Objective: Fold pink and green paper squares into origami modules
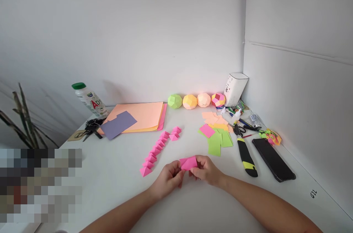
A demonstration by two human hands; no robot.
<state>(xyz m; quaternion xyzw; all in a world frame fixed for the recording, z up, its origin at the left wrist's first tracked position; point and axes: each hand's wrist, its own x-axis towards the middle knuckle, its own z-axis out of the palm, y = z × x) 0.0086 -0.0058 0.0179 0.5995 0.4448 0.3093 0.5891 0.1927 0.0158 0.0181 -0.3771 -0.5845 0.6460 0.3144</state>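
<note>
A small pink paper piece (188,163), partly folded, is held up between my two hands near the front middle of the table. My left hand (171,176) pinches its left end, and my right hand (205,170) grips the right end with thumb and fingers. Beyond my left hand runs a slanting row of folded pink paper units (156,150), with a couple more pink units (175,133) beside its far end. Past my right hand lie loose green paper squares (215,143), a pink square (207,130) and peach slips (215,118).
Several faceted paper balls (190,101) line the wall. To the right lie a yellow-black utility knife (246,157), scissors (238,130), a black phone (273,159) and paper scraps (271,136). Peach sheets (146,113), a purple piece (118,125), keys (93,126) and a bottle (92,100) occupy the left back.
</note>
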